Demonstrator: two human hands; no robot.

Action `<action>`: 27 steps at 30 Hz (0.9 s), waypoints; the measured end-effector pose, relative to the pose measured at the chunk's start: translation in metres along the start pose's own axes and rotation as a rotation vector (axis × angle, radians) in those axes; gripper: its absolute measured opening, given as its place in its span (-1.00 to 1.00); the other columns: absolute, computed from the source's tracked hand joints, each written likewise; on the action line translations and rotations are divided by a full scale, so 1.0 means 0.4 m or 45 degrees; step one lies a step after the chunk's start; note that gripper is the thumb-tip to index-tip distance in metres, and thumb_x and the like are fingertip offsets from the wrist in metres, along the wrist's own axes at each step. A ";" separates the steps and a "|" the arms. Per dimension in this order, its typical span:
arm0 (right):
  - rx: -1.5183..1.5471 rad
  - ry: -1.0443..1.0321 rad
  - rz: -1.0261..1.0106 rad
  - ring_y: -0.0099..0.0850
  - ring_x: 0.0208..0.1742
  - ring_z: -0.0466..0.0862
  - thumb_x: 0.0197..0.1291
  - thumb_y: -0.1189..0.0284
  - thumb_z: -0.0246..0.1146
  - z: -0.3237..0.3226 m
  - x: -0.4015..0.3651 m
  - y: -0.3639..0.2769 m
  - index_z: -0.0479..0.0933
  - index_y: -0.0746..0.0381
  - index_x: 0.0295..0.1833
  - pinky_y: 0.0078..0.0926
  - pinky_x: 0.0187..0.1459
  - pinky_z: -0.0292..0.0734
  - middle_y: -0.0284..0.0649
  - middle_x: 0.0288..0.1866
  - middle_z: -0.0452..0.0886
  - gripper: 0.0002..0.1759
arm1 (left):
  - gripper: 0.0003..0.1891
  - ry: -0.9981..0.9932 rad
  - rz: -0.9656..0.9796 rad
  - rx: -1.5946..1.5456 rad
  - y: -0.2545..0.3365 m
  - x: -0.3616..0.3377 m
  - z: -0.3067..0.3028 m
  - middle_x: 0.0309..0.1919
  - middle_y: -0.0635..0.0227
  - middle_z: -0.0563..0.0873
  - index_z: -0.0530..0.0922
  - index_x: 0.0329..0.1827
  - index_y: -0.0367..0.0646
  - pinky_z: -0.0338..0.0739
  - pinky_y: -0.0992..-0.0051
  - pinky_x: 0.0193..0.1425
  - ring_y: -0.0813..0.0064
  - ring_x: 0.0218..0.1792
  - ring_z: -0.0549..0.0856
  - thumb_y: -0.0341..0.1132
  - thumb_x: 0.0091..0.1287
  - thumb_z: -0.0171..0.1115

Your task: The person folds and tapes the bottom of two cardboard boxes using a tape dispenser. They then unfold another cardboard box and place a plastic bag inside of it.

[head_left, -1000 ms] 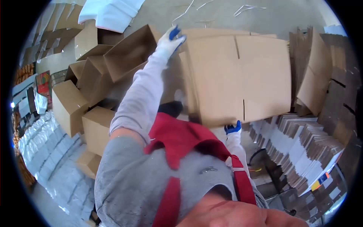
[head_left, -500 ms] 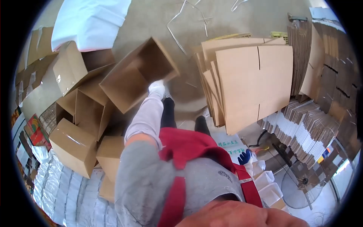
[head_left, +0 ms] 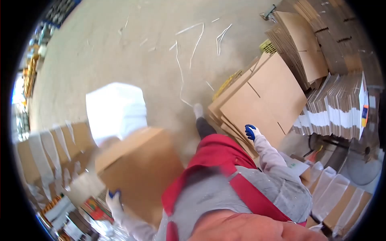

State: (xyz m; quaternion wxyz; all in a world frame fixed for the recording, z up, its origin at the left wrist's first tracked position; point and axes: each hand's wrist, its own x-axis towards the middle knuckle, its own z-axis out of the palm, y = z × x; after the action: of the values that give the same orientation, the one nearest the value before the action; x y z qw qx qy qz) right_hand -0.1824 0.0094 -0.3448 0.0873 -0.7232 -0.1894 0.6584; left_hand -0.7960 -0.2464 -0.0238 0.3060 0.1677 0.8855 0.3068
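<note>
At lower left, an erected box (head_left: pixel 140 168) is gripped underneath by the left hand (head_left: pixel 113 199), for support; by the flat cartons (head_left: pixel 261 96), whether the right hand (head_left: pixel 251 131) grasps anything cannot be told.

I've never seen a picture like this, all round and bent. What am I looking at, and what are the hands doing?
One wide-angle camera sits on a person's head and looks down their own body, so edges bend. No machine: just two gloved hands. The left hand holds a built cardboard box, blurred, by its lower edge. The right hand is at a stack of flat cardboard sheets; whether its fingers grip one is unclear. On the floor lie thin strips and a white bundle.
</note>
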 end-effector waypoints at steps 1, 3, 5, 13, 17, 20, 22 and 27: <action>0.028 0.020 0.012 -0.45 -0.35 0.52 0.12 0.14 0.23 0.037 0.054 -0.031 0.46 -0.06 0.06 -0.42 -0.36 0.45 -0.33 -0.27 0.56 -0.62 | -0.61 0.031 0.045 -0.142 -0.009 -0.014 -0.067 -0.21 0.28 0.62 0.47 0.01 -0.36 0.46 0.52 -0.09 0.49 -0.19 0.57 -0.49 0.06 0.12; 0.144 0.004 0.043 -0.45 -0.44 0.50 0.11 0.13 0.23 0.109 0.164 -0.111 0.47 -0.06 0.02 -0.42 -0.44 0.43 -0.31 -0.31 0.55 -0.65 | -0.73 0.173 0.263 -0.138 -0.101 -0.006 -0.203 -0.30 0.25 0.63 0.51 -0.11 -0.31 0.53 0.50 -0.21 0.43 -0.32 0.61 -0.42 0.13 0.15; 0.223 -0.079 0.095 -0.46 -0.50 0.49 0.12 0.11 0.20 0.181 0.305 -0.219 0.45 -0.05 -0.01 -0.42 -0.51 0.41 -0.31 -0.34 0.54 -0.66 | -0.71 0.376 0.061 0.096 -0.002 -0.025 -0.248 -0.29 0.23 0.63 0.51 -0.10 -0.31 0.53 0.48 -0.19 0.41 -0.29 0.61 -0.37 0.14 0.15; 0.735 -0.267 -0.112 -0.46 -0.46 0.51 0.15 0.11 0.18 0.410 0.262 -0.640 0.43 -0.06 -0.05 -0.42 -0.50 0.41 -0.30 -0.35 0.53 -0.71 | -0.61 0.141 -0.511 0.970 0.106 0.298 -0.189 -0.24 0.16 0.64 0.53 -0.07 -0.30 0.51 0.41 -0.11 0.32 -0.18 0.61 -0.17 0.17 0.15; 0.808 -0.182 -0.107 -0.42 -0.31 0.54 0.14 0.09 0.20 0.389 0.348 -0.593 0.42 -0.04 -0.01 -0.41 -0.31 0.47 -0.25 -0.19 0.56 -0.65 | -0.55 -0.100 -0.123 1.273 0.359 0.816 -0.008 -0.21 0.12 0.64 0.54 -0.05 -0.30 0.50 0.38 -0.08 0.28 -0.12 0.61 -0.07 0.19 0.15; 0.967 -0.020 -0.035 -0.42 -0.32 0.53 0.14 0.10 0.19 0.281 0.309 -0.606 0.41 -0.02 -0.01 -0.43 -0.33 0.45 -0.24 -0.20 0.55 -0.66 | -0.50 -0.196 0.228 1.313 0.734 1.124 0.382 -0.19 0.09 0.65 0.55 -0.04 -0.30 0.49 0.35 -0.05 0.25 -0.08 0.61 0.01 0.21 0.15; 1.108 0.089 0.044 -0.42 -0.37 0.52 0.15 0.12 0.18 0.264 0.248 -0.591 0.41 -0.02 -0.03 -0.44 -0.39 0.43 -0.25 -0.25 0.53 -0.68 | -0.48 -0.494 0.392 0.667 1.031 1.147 0.706 -0.10 0.17 0.63 0.54 -0.01 -0.31 0.46 0.35 0.00 0.35 -0.10 0.58 0.01 0.22 0.16; 1.809 0.095 -0.218 -0.46 -0.55 0.43 0.14 0.23 0.21 0.151 0.294 -0.588 0.42 0.00 -0.07 -0.46 -0.56 0.32 -0.30 -0.47 0.45 -0.74 | -0.53 -1.262 0.558 0.135 1.547 1.135 1.555 0.02 0.31 0.60 0.39 0.21 -0.14 0.49 0.49 -0.03 0.44 0.02 0.59 -0.08 0.33 0.09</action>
State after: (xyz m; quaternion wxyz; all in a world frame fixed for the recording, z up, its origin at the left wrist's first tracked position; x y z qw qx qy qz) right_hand -0.2721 0.2626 -0.3717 0.5949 -0.4960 0.2320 0.5884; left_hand -0.6705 0.7154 -0.2117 0.6070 0.4881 0.5936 0.2024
